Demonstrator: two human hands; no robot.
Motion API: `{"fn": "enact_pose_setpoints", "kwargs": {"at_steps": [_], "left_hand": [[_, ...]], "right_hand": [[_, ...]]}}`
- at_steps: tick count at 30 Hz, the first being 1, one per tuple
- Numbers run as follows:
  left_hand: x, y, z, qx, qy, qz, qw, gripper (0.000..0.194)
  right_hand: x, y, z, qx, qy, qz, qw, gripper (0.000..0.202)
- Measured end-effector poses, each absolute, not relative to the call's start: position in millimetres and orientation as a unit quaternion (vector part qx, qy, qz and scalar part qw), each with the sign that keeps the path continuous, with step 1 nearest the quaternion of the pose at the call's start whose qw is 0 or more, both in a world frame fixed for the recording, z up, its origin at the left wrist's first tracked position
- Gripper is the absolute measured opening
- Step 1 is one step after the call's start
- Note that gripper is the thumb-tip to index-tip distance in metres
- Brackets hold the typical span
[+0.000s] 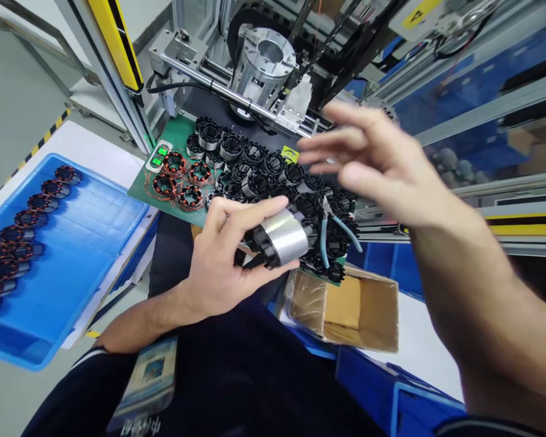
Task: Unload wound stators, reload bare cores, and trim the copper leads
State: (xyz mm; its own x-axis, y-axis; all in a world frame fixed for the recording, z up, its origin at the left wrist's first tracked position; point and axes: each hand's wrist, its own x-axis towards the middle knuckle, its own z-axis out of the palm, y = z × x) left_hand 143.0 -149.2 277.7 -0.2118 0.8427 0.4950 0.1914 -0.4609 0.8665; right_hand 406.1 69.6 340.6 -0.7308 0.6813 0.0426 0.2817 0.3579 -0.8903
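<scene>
Gripping a silver core [284, 238], left hand [218, 261], right hand [382, 161] spread, badge lettering [141, 426] unclear

Workshop or factory floor, assembly-type workstation. Evidence: aluminium-framed machine [264, 67] with rails and a round metal fixture; green work surface [182, 209] crowded with motor-type cores [255, 170], some copper-wound; blue tray [95, 243] of wound cores; yellow-black floor tape [40, 142].

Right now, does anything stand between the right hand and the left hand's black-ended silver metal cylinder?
Nothing visible stands between the right hand and the cylinder; the blue-handled metal pliers seem to lie lower, among black-and-silver rings.
</scene>
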Motion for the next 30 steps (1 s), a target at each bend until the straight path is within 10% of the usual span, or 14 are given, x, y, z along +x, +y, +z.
{"fn": "enact_pose_setpoints", "kwargs": {"at_steps": [5, 30], "left_hand": [[152, -148, 297, 0.288, 0.386, 0.646, 0.593, 0.058], [140, -135, 293, 0.187, 0.215, 0.577, 0.765, 0.061]], "right_hand": [[358, -7, 355, -0.172, -0.804, 0.543, 0.172, 0.087], [335, 10, 376, -0.236, -0.745, 0.613, 0.115, 0.084]]}}
